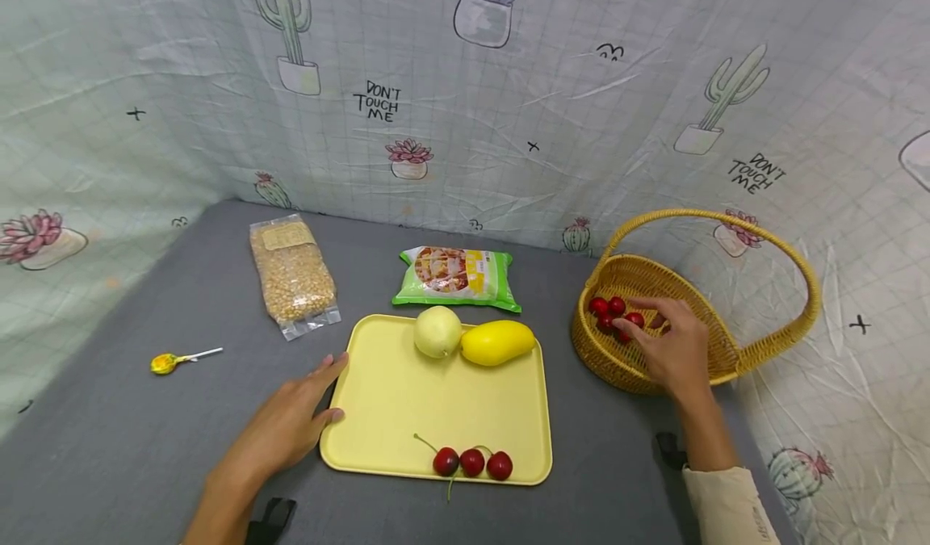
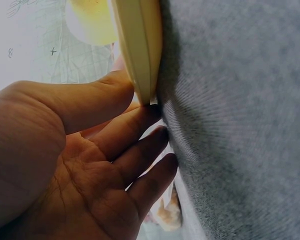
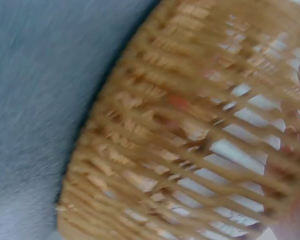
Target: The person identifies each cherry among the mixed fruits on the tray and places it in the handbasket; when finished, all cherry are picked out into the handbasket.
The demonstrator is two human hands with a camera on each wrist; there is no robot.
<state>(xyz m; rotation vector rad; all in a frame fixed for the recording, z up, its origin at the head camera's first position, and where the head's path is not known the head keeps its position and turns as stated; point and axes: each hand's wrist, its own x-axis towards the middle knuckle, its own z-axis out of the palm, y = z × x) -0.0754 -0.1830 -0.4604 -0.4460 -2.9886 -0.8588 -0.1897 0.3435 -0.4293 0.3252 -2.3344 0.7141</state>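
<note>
My left hand point(image 1: 294, 420) rests at the left edge of a pale yellow tray point(image 1: 436, 404), its fingers extended. In the left wrist view the thumb touches the tray's side point(image 2: 140, 55), with the fingertips low beside it. On the tray are a pale green round fruit point(image 1: 437, 332), a yellow mango point(image 1: 497, 343) and three stemmed cherries point(image 1: 471, 463) along the near edge. At right, my right hand point(image 1: 677, 343) reaches into a wicker basket point(image 1: 617, 367), thumb and index finger spread around several red cherries point(image 1: 606, 323). Basket weave covers much of the right wrist view.
Behind the tray lies a green snack packet point(image 1: 458, 278). A clear bag of yellow kernels point(image 1: 294, 274) sits at back left, and a lollipop point(image 1: 182, 360) at far left. The basket's tall handle point(image 1: 726, 220) arches over its opening. A patterned cloth point(image 1: 472, 125) hangs behind the grey table.
</note>
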